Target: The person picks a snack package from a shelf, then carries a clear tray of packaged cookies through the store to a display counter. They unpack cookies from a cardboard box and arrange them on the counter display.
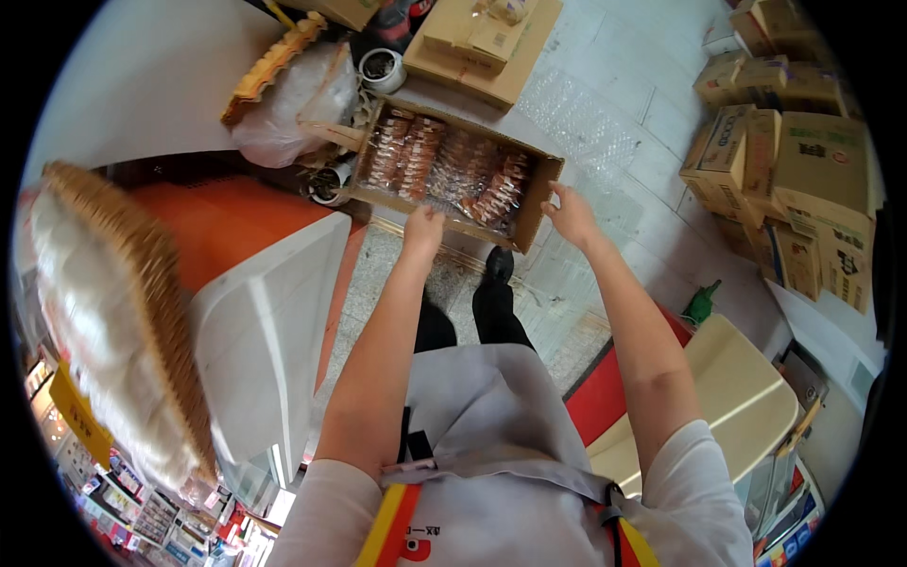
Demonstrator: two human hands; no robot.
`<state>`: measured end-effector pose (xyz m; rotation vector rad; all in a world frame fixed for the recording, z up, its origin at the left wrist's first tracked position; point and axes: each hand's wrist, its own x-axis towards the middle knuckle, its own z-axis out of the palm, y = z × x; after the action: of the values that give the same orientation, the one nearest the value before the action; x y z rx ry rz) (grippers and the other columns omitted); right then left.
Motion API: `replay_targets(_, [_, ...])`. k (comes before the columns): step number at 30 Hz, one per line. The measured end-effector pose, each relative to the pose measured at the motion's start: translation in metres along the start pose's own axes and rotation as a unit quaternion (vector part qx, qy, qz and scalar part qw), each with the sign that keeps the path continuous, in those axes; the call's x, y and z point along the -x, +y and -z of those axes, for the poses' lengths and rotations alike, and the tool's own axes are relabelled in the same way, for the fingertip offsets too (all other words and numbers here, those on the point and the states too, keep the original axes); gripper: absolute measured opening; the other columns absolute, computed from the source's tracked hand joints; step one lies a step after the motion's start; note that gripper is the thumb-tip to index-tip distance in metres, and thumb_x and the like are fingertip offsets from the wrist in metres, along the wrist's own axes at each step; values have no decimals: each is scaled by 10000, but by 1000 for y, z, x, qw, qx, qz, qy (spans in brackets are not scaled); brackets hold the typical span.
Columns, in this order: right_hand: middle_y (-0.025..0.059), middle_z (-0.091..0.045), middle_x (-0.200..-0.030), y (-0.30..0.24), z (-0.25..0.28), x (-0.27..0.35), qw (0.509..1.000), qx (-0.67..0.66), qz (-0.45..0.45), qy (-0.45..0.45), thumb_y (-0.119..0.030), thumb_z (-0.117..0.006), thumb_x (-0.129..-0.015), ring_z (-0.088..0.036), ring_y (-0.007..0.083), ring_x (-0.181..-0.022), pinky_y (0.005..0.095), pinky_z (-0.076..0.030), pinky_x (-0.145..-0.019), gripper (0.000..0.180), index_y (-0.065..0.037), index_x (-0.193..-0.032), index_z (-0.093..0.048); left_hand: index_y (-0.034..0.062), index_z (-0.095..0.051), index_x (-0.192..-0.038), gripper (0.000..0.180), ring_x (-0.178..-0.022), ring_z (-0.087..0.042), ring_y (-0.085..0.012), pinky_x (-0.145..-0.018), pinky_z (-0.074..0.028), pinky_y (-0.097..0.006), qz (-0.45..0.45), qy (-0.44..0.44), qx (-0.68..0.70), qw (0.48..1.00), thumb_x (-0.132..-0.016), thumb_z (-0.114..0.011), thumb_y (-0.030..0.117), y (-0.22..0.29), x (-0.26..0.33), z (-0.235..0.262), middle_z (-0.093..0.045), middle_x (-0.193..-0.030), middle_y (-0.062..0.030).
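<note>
An open cardboard box (456,219) lies ahead of me, tilted slightly in view. Inside are several rows of reddish-brown snack packs (420,156) in clear wrapping; their exact kind I cannot make out. My left hand (424,230) is closed on the near wall of the box, its fingers partly hidden by the rim. At the right end wall, my right hand (572,215) has its thumb and fingers bent around the edge. One flap (333,134) sticks out at the box's left end.
Beyond the box are flat cartons (482,47), a white pot (382,69) and a plastic bag (300,109). Stacked cartons (822,180) stand at the right. A woven basket (142,293) is at the left, and a cream chair (727,387) is beside my right arm.
</note>
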<state>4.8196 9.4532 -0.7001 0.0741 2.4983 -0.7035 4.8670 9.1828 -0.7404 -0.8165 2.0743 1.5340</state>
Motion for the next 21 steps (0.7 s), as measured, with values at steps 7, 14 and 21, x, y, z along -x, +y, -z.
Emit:
replay_targets(7, [216, -560, -1147, 49, -79, -122, 998, 34, 49, -28, -191, -640, -810, -523, 373, -1096, 420, -428, -933, 612, -29, -1343, -386, -118, -569, -1028, 385, -998, -585, -301, -807, -436, -379, 197, 70, 96, 973, -775, -592, 171, -57, -144, -92, -612, -1052, -220])
replay_targets(14, [222, -533, -1206, 94, -161, -211, 995, 92, 22, -34, -193, -596, -831, -511, 371, -1106, 425, -413, -942, 575, -29, -1327, -358, -100, -567, -1050, 376, -913, -603, -274, -793, -466, -386, 323, 107, 25, 940, -812, -597, 189, -129, -210, -147, -609, -1051, -188])
replay_targets(21, [154, -554, -1222, 110, -190, -248, 993, 52, -10, -106, -242, -586, -843, -492, 314, -1164, 380, -377, -987, 492, -16, -1258, -450, 43, -521, -1183, 431, -960, -593, -327, -776, -497, -456, 457, -35, 201, 866, -879, -522, 348, -153, -198, -169, -592, -1111, -172])
